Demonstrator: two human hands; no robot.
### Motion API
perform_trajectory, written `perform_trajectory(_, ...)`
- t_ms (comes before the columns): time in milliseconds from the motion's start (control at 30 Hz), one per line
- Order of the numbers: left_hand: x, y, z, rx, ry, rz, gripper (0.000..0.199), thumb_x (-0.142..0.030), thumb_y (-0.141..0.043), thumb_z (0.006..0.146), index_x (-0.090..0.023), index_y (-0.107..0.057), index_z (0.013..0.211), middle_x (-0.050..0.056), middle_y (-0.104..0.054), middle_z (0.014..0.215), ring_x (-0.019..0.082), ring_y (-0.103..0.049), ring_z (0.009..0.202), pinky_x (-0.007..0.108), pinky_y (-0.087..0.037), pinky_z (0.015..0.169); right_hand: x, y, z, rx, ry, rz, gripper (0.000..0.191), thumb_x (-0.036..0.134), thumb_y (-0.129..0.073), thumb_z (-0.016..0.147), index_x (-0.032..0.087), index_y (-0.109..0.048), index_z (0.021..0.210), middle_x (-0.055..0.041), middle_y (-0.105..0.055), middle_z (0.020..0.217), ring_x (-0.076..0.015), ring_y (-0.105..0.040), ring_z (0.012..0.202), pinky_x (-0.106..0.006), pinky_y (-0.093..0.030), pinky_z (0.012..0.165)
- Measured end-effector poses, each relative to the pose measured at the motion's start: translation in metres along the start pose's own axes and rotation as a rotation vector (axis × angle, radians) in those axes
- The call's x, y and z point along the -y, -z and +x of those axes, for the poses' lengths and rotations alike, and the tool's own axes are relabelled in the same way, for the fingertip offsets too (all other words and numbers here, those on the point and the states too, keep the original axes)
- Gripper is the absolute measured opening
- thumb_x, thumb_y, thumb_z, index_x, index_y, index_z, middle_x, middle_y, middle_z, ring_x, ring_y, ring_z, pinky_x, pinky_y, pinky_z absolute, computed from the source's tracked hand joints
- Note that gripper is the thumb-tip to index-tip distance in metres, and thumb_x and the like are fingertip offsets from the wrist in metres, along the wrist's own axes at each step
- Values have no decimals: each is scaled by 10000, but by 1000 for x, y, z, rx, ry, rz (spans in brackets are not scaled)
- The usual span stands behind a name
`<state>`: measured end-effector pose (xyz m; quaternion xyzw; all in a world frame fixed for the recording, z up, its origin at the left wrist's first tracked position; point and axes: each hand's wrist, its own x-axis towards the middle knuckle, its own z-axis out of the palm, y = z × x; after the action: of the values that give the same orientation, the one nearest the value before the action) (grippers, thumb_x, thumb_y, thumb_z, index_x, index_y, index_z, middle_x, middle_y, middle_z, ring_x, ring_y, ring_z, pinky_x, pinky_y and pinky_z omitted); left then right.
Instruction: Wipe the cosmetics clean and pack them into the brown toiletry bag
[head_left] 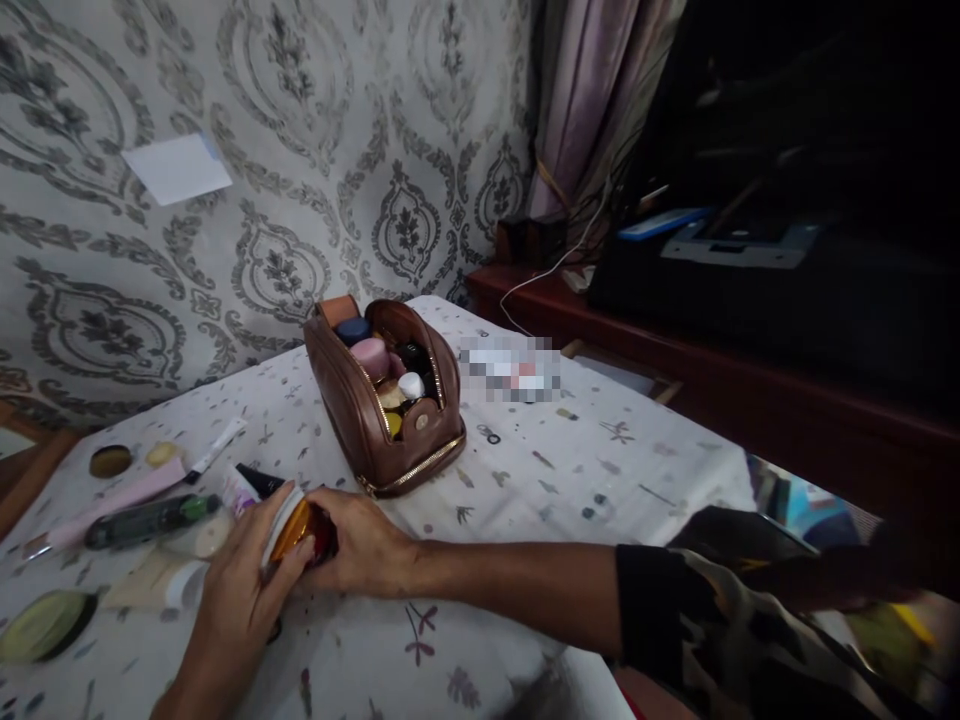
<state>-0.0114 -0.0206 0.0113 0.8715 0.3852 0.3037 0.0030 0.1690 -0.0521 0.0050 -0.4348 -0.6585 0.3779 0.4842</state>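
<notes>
A small amber jar (pixel 292 533) with a white rim or lid is held between my two hands above the cloth. My left hand (pixel 244 590) is closed round its white side, the thumb lying across the amber part. From the other side, my right hand (pixel 360 545) grips the jar's dark red end. Just behind the hands stands a brown toiletry bag (pixel 337 420), unzipped, with several bottles and jars inside. Among them show a pink cap (pixel 370 357), a dark blue lid (pixel 353 330) and a white cap (pixel 411 386).
Left of my hands lie a green bottle (pixel 150 520), a pink brush (pixel 112 508), a beige tube (pixel 150 585), a round green-lidded container (pixel 46 626) and other cosmetics. A patterned wall rises behind the table. At right, a dark red cabinet (pixel 540 300) carries a large black screen (pixel 787 150).
</notes>
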Motion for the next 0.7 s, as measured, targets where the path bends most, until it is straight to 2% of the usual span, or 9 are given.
perform_trajectory(233, -6, 3, -2, -83, -62, 1, 314, -416, -499, 966, -314, -653, 1220, 41, -730, 1145, 266, -684, 1043, 392, -564, 871, 0, 0, 2, 13, -72, -119, 512, 362, -913, 570, 204, -613, 954, 49, -601, 793, -146, -589, 714, -236, -446, 623)
perform_trajectory(400, -19, 10, 2, -143, -178, -8, 279, -287, -544, 963, -314, -657, 1217, 41, -716, 1059, 251, -665, 973, 383, -531, 899, -1, -1, 1, 11, -119, -95, 522, 298, -917, 543, 214, -611, 957, 50, -615, 815, -154, -597, 745, -245, -466, 649)
perform_trajectory(467, -22, 10, 3, -175, -242, -6, 375, -209, -559, 949, -337, -613, 1297, 40, -699, 1053, 250, -652, 974, 389, -515, 913, -3, -1, 1, -2, -130, -33, 522, 263, -909, 535, 217, -607, 959, 62, -612, 798, -148, -596, 736, -240, -474, 642)
perform_trajectory(567, -22, 9, 4, -185, -321, 2, 586, -129, -548, 936, -379, -463, 1459, 48, -656, 1129, 255, -624, 1050, 405, -478, 983, -9, -4, 4, -47, -149, 100, 529, 252, -898, 534, 215, -609, 975, 70, -631, 809, -144, -611, 761, -237, -498, 670)
perform_trajectory(633, -21, 8, 3, -155, -331, 14, 637, -154, -530, 950, -377, -367, 1524, 69, -612, 1222, 269, -593, 1128, 424, -448, 1034, -13, -6, 6, -84, -175, 204, 543, 263, -908, 518, 209, -615, 972, 63, -652, 836, -151, -624, 797, -248, -517, 712)
perform_trajectory(700, -18, 7, 2, -121, -312, 34, 629, -260, -517, 972, -352, -305, 1557, 100, -559, 1311, 301, -555, 1197, 457, -431, 1058, -13, -7, 8, -103, -210, 316, 568, 284, -929, 483, 201, -624, 954, 49, -667, 860, -165, -631, 833, -267, -529, 752)
